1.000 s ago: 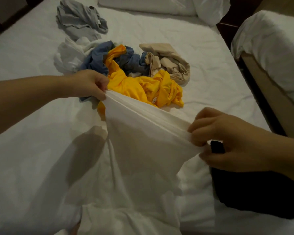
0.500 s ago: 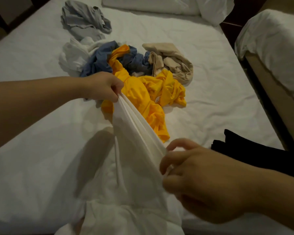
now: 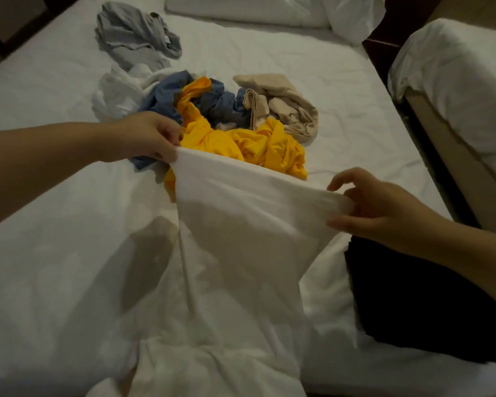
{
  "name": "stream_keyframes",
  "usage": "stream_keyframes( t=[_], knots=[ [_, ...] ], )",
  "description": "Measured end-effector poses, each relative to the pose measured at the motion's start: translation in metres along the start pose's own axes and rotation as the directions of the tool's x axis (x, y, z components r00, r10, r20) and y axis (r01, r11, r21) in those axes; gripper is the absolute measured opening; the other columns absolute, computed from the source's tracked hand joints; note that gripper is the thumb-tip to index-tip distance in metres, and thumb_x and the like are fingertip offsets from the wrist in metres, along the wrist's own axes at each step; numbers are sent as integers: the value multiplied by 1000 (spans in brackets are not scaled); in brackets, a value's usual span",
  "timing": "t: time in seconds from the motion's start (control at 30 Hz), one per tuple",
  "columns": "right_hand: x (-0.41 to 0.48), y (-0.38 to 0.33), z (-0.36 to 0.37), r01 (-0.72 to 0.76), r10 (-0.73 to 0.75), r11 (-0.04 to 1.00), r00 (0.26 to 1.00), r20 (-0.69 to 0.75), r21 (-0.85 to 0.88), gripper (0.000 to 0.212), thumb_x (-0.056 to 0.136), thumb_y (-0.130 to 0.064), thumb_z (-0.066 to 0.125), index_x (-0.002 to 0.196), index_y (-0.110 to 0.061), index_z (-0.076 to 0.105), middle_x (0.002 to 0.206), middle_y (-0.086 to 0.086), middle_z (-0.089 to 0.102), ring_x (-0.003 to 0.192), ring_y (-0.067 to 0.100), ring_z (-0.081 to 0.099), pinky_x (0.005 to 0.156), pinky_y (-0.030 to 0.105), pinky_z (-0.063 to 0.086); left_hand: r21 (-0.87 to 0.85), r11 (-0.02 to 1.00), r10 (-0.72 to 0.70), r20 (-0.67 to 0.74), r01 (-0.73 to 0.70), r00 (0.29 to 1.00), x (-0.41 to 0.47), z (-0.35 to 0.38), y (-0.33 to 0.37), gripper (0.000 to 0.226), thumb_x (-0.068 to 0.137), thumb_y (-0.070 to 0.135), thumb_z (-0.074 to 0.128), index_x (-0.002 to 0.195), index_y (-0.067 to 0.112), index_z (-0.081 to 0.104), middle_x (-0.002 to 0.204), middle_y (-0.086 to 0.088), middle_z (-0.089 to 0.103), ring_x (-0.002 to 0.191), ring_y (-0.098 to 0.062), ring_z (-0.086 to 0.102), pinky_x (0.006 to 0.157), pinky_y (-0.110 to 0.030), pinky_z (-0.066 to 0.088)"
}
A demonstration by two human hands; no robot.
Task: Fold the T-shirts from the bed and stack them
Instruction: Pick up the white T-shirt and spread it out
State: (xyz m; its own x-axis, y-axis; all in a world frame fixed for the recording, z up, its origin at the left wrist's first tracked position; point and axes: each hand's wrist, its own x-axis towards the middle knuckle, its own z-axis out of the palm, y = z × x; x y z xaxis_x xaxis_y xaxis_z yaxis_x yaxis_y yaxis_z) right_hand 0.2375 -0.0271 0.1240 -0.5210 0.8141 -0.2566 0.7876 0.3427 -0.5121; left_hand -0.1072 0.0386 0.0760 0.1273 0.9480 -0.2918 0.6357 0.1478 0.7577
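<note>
I held the white T-shirt [image 3: 241, 224] stretched up just in front of the yellow shirt [image 3: 241, 141], my left hand [image 3: 152, 138] pinching one top corner and my right hand [image 3: 384, 207] the other. It looked light and limp, best gripped by its edges.

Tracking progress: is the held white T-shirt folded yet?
Spread: white cloth T-shirt hangs stretched by its top edge between left hand and right hand.
</note>
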Motion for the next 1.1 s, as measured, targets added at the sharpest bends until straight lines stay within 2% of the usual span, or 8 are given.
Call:
stream_keyframes(
  t=[0.17,0.23,0.37,0.5,0.67,0.8,0.93,1.1],
  knots=[
    [27,28,-14,-97,131,976,976,-173,193,34,61,-59,74,86,-39,63,73,-4,65,70,13,59,74,35,50,-556,828,10,138,69,990,-7,-10,10,28,55,-10,59,52,15,46,63,-4,47,58,-12,50,46,-14,48],
    [35,29,-20,-78,130,963,973,-192,257,14,72,-29,77,78,-29,64,70,-4,62,71,15,56,74,38,49,-680,733,70,95,14,993,-9,-10,14,29,54,-8,58,61,19,50,58,3,53,55,-8,56,47,-14,49],
    [58,30,-21,-6,195,859,928,-317,511,30,77,-3,71,89,-28,59,79,-1,56,72,11,56,69,22,53,-777,629,59,-5,-41,998,3,0,12,39,84,-14,36,78,21,49,76,3,58,70,-8,61,53,-16,52],
    [104,55,8,-86,412,707,857,-309,702,49,78,6,65,116,-21,50,98,3,54,87,19,58,65,25,54,-708,705,-123,-177,-40,976,36,28,-4,36,84,-15,45,85,21,49,88,-3,48,79,-15,52,52,-19,50],
    [152,92,71,-270,718,503,660,-223,821,58,76,-8,69,129,-15,47,119,11,55,107,29,55,94,43,49,-545,838,-235,-398,-22,887,73,62,-36,31,83,-5,58,103,15,46,110,-10,52,96,-23,52,82,-35,49],
    [173,95,80,-91,773,403,567,-285,910,43,77,2,64,118,-10,56,102,10,64,89,23,61,87,36,52,-487,864,-182,-540,-129,822,89,65,-34,24,84,3,60,102,16,52,106,-3,55,96,-17,53,78,-25,48],
    [178,108,85,-94,768,401,577,-278,911,40,80,-4,64,118,-12,55,101,9,61,79,18,58,69,30,51,-469,871,-169,-563,-145,809,92,73,-34,16,87,12,61,98,19,51,90,3,56,85,-14,53,73,-27,48],
    [166,108,98,-217,727,471,645,-237,855,53,83,-34,67,129,-20,46,115,5,53,94,20,54,70,32,47,-278,954,-84,-599,-109,796,53,80,-42,41,89,34,59,124,18,43,117,-3,52,98,-13,52,84,-28,45]
  ],
)
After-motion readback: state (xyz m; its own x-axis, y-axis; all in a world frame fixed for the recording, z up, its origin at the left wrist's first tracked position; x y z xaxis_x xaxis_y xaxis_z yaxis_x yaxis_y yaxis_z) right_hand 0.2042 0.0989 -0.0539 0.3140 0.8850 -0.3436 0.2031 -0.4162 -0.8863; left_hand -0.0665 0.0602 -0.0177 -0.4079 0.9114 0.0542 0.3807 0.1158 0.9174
